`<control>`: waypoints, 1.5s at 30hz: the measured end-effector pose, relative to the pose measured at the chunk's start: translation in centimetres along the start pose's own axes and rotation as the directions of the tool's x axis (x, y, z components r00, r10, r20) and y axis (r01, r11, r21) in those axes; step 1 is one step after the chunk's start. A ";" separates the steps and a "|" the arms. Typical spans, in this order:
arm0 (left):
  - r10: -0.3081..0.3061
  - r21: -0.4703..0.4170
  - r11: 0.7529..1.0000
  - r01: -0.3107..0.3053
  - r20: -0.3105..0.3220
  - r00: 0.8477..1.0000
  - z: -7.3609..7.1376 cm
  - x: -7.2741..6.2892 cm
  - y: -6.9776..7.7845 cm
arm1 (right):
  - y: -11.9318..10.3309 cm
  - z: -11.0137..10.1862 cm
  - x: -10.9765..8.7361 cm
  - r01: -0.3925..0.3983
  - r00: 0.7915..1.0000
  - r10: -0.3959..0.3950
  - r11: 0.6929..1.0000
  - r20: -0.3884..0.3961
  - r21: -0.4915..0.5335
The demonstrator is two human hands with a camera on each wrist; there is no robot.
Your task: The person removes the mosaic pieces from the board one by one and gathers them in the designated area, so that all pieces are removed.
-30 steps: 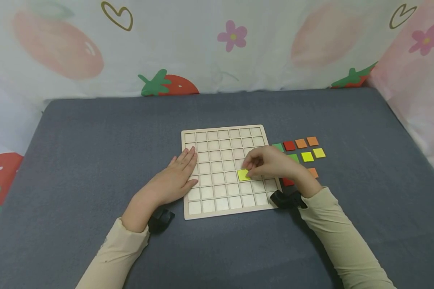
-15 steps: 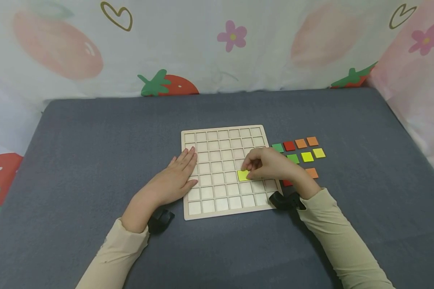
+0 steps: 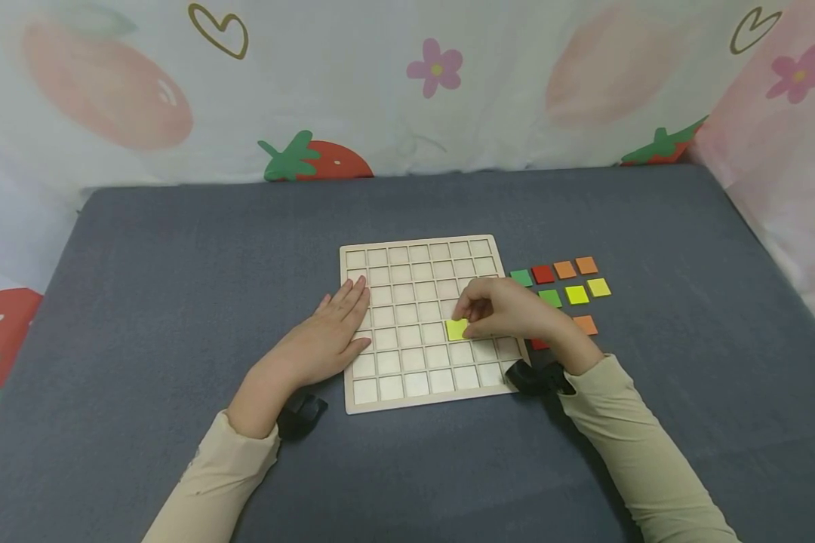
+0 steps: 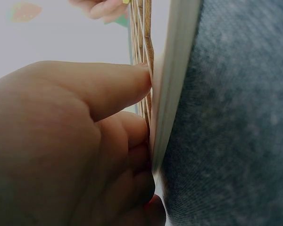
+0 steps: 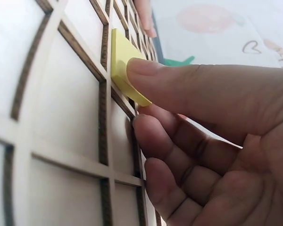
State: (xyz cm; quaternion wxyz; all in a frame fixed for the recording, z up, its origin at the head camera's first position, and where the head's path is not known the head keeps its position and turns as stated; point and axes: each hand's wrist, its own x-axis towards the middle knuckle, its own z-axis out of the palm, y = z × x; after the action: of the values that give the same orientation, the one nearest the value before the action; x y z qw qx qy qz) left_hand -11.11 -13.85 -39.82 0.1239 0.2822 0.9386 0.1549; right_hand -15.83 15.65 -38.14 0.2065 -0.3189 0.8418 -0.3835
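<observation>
A wooden grid board (image 3: 407, 401) with square recesses lies on the table. My left hand (image 3: 321, 341) rests on its left edge, fingers extended; the left wrist view has the thumb (image 4: 118, 84) touching the board's rim. Over the right-hand part of the board, my right hand (image 3: 512, 308) pinches a yellow square tile (image 3: 456, 329) between thumb and fingers. From the right wrist, the tile (image 5: 120, 56) appears at the grid's ridges, tilted against them, with the thumb on its face. Whether it sits fully in a recess I cannot tell.
Loose square tiles lie right of the board: green (image 3: 549, 299), red (image 3: 542, 274), orange (image 3: 586, 265) and yellow (image 3: 598, 287). My right forearm partly covers a red one (image 3: 539, 344). A patterned cloth (image 3: 489, 113) hangs behind the grey table (image 3: 176, 264).
My right hand has shifted very slightly, still pinching the yellow tile at the same place on the board. The left hand has stayed put.
</observation>
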 end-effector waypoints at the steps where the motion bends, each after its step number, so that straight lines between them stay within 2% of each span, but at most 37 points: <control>1: 0.000 0.001 1.000 0.000 -0.001 1.000 0.0 0.0 0.0 | 0.0 0.0 0.0 0.000 1.000 0.000 1.000 0.000 0.008; 6: 0.004 0.003 1.000 -0.004 -0.008 1.000 0.0 -0.1 0.0 | -0.1 -0.1 -0.1 -0.009 1.000 0.009 0.999 -0.004 0.036; 17: 0.003 0.001 1.000 -0.003 -0.004 1.000 -0.1 0.0 0.1 | -0.2 0.0 -0.1 0.013 1.000 -0.013 1.000 -0.009 0.017; 30: -0.004 0.005 1.000 0.004 0.005 1.000 -0.2 0.0 0.2 | -0.3 -0.1 -0.2 -0.011 1.000 0.010 0.997 0.008 0.080; 45: -0.007 0.001 1.000 0.007 0.008 1.000 -0.1 0.0 0.2 | 0.5 -1.1 -1.5 -0.053 0.998 0.057 0.993 -0.031 0.102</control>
State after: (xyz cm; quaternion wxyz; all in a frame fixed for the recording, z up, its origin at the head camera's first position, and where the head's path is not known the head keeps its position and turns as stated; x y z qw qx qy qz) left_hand -11.06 -13.72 -39.63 0.1283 0.2794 0.9392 0.1531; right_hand -15.59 17.48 -37.68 0.2184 -0.2782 0.8332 -0.4251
